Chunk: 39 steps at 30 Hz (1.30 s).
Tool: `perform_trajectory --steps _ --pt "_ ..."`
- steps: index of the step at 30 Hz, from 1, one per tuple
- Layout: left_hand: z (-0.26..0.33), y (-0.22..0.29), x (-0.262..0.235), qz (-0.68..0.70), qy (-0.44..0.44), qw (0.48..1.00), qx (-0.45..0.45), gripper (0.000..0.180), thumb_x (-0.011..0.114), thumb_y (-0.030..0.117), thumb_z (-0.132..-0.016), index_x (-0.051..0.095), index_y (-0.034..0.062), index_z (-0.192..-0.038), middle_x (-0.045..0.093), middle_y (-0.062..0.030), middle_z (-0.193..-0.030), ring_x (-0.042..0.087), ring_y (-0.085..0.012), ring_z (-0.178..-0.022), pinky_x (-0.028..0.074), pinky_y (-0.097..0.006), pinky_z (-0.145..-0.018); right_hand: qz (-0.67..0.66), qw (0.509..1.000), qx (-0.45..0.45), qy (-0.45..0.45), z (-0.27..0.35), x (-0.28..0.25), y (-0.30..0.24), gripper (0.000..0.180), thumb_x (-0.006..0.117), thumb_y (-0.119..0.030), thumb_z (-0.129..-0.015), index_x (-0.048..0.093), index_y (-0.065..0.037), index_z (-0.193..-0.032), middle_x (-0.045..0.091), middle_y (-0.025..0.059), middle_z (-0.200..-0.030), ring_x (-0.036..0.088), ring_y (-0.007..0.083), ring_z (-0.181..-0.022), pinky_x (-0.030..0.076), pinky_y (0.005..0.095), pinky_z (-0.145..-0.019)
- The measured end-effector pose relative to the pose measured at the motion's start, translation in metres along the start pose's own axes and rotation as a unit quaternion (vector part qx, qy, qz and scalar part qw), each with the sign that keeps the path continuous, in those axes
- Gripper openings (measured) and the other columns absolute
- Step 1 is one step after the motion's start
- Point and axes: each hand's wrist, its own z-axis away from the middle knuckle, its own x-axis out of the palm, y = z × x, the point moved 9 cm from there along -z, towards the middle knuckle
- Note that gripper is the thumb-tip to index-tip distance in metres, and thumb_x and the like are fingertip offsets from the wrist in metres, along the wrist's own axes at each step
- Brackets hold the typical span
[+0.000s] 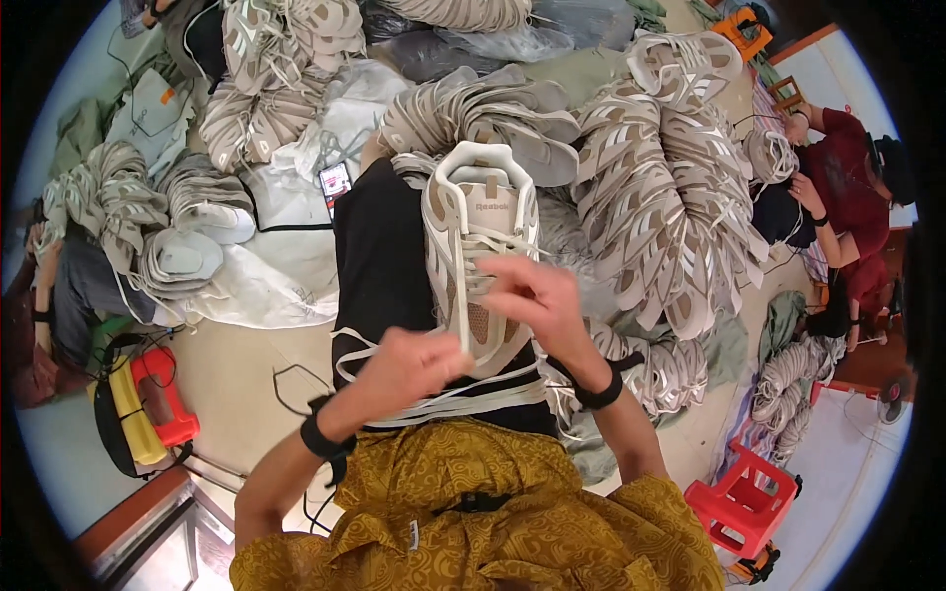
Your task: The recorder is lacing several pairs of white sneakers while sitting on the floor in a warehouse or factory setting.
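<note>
Fingers [463, 340] of left hand [419, 364] and right hand [537, 300] grip shoe upper's [478, 246] white lace [461, 305].

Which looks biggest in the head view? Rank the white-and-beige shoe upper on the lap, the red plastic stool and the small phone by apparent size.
1. White-and-beige shoe upper, though nearness to the camera inflates it.
2. Red plastic stool.
3. Small phone, plainly smallest, though it lies farther away.

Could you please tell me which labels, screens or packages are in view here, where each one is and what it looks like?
Phone: on white sheeting left of the lap, small lit rectangular screen, reddish and pale.
Tongue label: top of the shoe upper on the lap, beige patch with dark print.
</note>
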Motion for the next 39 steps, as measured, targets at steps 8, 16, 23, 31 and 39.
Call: perform_trajectory --steps 8,16,23,31,39 --pt "0.017 0.025 0.049 -0.106 -0.067 0.975 0.182 0.017 0.06 0.017 -0.085 0.061 0.0019 -0.079 0.054 -0.0118 -0.06 0.056 -0.0225 -0.051 0.043 -0.031 -0.049 0.257 0.929 -0.261 0.05 -0.013 0.037 -0.025 0.026 0.067 -0.01 -0.071 0.068 -0.011 -0.097 0.062 0.0084 -0.066 0.058 0.0227 -0.053 0.046 0.0325 -0.05" --pt "0.004 -0.045 -0.026 0.171 0.048 0.974 -0.14 0.025 0.046 0.019 -0.091 0.063 0.0007 -0.094 0.057 -0.0036 -0.064 0.054 -0.0096 -0.054 0.045 -0.02 -0.052 0.264 0.914 -0.305 -0.048 0.023 0.046 -0.048 0.021 0.066 -0.004 -0.064 0.067 -0.011 -0.084 0.05 0.0028 -0.051 0.052 0.0195 -0.045 0.04 0.0318 -0.043" --pt "-0.041 -0.033 -0.021 0.244 0.036 0.96 -0.13 0.028 0.047 0.023 -0.091 0.06 -0.0013 -0.098 0.049 -0.0011 -0.055 0.044 -0.0078 -0.044 0.038 -0.022 -0.044 0.23 0.901 -0.367 -0.012 0.033 0.046 -0.065 0.02 0.063 -0.008 -0.058 0.066 -0.013 -0.077 0.049 -0.0001 -0.051 0.053 0.0175 -0.047 0.04 0.0307 -0.041" --pt "-0.033 -0.023 0.0 0.309 -0.022 0.941 -0.137 0.024 0.053 0.023 -0.089 0.06 -0.0004 -0.088 0.045 0.0012 -0.05 0.04 -0.0064 -0.04 0.036 -0.021 -0.043 0.215 0.909 -0.344 -0.092 0.052 0.049 -0.055 0.017 0.065 -0.012 -0.06 0.066 -0.015 -0.077 0.044 -0.0009 -0.05 0.051 0.0158 -0.047 0.038 0.0303 -0.041" --pt "-0.013 -0.002 -0.065 0.231 0.141 0.962 -0.036 0.018 0.047 0.018 -0.092 0.055 0.0019 -0.087 0.052 -0.0036 -0.053 0.05 -0.0113 -0.043 0.042 -0.024 -0.045 0.146 0.975 -0.16 0.057 0.045 -0.021 -0.023 0.036 0.07 -0.01 -0.066 0.066 -0.012 -0.102 0.057 0.0029 -0.067 0.053 0.0177 -0.058 0.044 0.0295 -0.052"
